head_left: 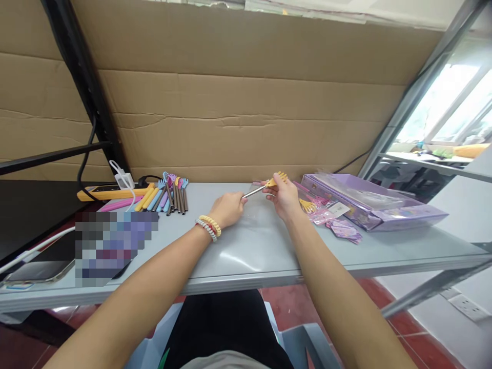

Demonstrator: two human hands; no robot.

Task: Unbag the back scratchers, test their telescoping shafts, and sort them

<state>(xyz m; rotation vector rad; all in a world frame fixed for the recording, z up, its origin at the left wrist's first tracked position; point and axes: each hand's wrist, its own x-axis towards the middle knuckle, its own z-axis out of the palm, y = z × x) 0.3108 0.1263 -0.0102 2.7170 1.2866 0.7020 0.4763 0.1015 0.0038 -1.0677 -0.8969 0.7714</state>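
Note:
Between my two hands, a back scratcher (pixel 254 192) with a thin metal rod and a yellow hand-shaped head is held just above the grey shelf (pixel 246 256). The fingers of my left hand (pixel 227 209) are closed on the rod's lower end. My right hand (pixel 283 196) grips it at the yellow head. To the left lies a row of back scratchers (pixel 169 195) with coloured heads and handles. Close by my right hand is a loose yellow scratcher head (pixel 307 206), beside pink pieces and clear packets (pixel 321 217).
A purple box (pixel 369 202) with clear plastic in it stands at the right. Purple cards (pixel 344 230) lie before it. At the left are a phone (pixel 42 264), a pixelated patch, a white cable (pixel 38 248) and a yellow power strip (pixel 109 192). Cardboard (pixel 246 102) closes the back.

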